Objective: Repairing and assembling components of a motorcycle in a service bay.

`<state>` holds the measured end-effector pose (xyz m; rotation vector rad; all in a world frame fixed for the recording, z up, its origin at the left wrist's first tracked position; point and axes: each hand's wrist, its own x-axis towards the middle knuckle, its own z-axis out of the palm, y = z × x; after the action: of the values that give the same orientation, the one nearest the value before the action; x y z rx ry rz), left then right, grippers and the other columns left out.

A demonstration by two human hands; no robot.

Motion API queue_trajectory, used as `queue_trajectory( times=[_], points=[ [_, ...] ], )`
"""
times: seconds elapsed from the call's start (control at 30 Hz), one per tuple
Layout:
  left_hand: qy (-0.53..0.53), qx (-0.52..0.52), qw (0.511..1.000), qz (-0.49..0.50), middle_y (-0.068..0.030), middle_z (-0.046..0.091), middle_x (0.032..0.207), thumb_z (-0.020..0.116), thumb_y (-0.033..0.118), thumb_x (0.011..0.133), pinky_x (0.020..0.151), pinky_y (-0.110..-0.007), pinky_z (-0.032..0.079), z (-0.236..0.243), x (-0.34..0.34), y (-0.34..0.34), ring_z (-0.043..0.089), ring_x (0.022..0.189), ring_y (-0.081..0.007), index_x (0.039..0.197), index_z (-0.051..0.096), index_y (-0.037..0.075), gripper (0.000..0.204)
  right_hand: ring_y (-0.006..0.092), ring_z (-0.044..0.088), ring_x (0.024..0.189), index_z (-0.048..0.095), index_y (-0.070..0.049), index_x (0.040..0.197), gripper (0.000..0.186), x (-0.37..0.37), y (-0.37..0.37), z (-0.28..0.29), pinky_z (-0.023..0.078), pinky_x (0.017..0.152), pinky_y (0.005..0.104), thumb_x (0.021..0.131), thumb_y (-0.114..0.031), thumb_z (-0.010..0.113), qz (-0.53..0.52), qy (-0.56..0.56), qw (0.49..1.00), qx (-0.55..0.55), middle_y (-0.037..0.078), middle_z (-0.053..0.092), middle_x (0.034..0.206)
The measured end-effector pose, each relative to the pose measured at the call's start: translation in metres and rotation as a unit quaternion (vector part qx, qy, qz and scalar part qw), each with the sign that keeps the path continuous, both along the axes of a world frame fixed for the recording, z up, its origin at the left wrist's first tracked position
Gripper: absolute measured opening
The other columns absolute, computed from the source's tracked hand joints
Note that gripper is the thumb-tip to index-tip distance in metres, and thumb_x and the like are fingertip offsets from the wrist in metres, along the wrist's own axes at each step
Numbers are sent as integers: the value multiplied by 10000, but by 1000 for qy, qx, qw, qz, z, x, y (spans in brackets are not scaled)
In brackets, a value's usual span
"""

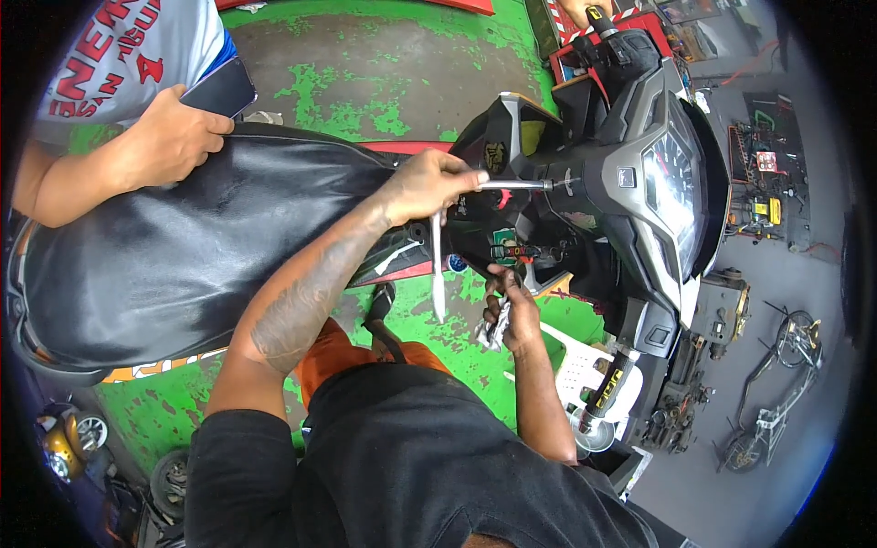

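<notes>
In my left hand [425,189] is a metal T-handle wrench [516,184]. Its shaft points right, with the tip against the inner front panel [571,184] of a grey and black scooter. The wrench's crossbar hangs down below my fist. My right hand [517,315] is lower and to the right, near the scooter's footwell, with its fingers curled around a crumpled whitish rag [491,331]. Between the hands and the dashboard, a key strap [514,251] dangles by the panel. The tool's tip is small, and what it meets cannot be made out.
The long black seat [183,237] lies left of my arm. Another person's hand [178,137] holds a phone [222,89] over it. Someone's hand [585,9] is at the far handlebar. A white plastic chair [575,365] stands beneath the near handlebar grip [605,393].
</notes>
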<state>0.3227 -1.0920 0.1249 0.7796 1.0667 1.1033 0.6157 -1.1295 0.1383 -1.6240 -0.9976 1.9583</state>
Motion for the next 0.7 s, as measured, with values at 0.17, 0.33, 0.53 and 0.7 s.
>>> queue_trajectory(
  times=[0.17,0.33,0.53,0.7],
  points=[
    [-182,-64,981,-22,13,542,572,696,382,956,401,-279,394,6,-11,2,538,466,-102,975,738,47,338,79,407,573,544,-95,1378,496,-21,20,12,389,523,249,1021,-439,571,4,60,998,35,44,644,1035],
    [288,263,915,107,-52,694,685,673,368,968,581,-351,523,2,-1,0,680,615,-176,947,727,17,356,62,439,583,514,-97,1419,567,-58,37,26,392,524,229,1002,-474,587,11,74,992,102,66,650,1195],
    [-237,-115,965,-4,41,506,565,603,481,995,327,-233,283,13,-12,-1,432,397,-64,1001,713,-7,500,81,477,607,408,-79,1490,626,-91,59,29,438,544,259,1004,-421,605,-12,162,976,142,116,571,1407],
    [339,295,888,97,-44,641,600,660,367,976,541,-366,470,-3,-2,-4,601,526,-194,930,737,23,355,84,453,617,410,-111,1497,627,-103,77,31,441,570,261,987,-405,625,-30,254,957,135,94,524,1483]
  ],
)
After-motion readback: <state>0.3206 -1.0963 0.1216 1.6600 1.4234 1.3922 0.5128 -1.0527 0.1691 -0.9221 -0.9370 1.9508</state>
